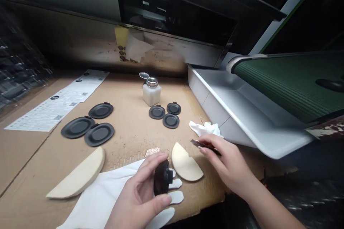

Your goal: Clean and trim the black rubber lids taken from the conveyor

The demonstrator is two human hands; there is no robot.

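Observation:
My left hand [142, 189] is closed around a black plastic cover [162, 177], held on edge by fingers and thumb with its small tab facing right. In my right hand [224, 159] a thin dark blade-like tool [205, 146] is pinched, its tip pointing left; its exact kind cannot be made out. Under my left hand lies a white glove [107, 189]. A pale half-round piece [185, 162] rests between my two hands. Beside the right hand, a crumpled white cloth [205, 128] touches the tray's side.
Black covers lie in two groups, larger ones [99, 134] left and smaller ones [171, 121] centre. Behind stands a pump bottle [152, 93], lid raised. Another pale half-round piece [77, 175] and printed sheets [59, 103] are left. A white tray [228, 111] and green conveyor belt [292, 78] border the right.

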